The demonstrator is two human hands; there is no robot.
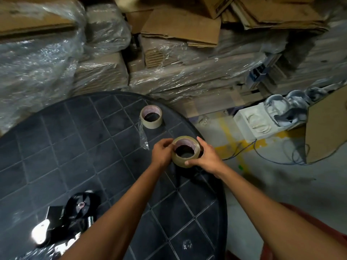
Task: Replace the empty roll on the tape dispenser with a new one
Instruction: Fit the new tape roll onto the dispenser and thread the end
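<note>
A full roll of brownish packing tape [180, 162] is held above the right edge of the round black table [75, 147]. My right hand [205, 156] grips its outer side, thumb on the near rim. My left hand [162, 152] touches the roll's left rim with its fingertips. A second, paler roll [151, 116] stands farther back on the table, with a loose strip of clear film [143, 136] trailing from it. The black and metal tape dispenser [63, 222] lies at the table's near left, apart from both hands.
Plastic-wrapped stacks of flattened cardboard [169, 72] crowd the far side of the table. On the concrete floor to the right lie a white moulded block [253, 122], thin cables [272, 156] and a cardboard sheet [326, 128]. Something red [319, 231] sits under my right forearm.
</note>
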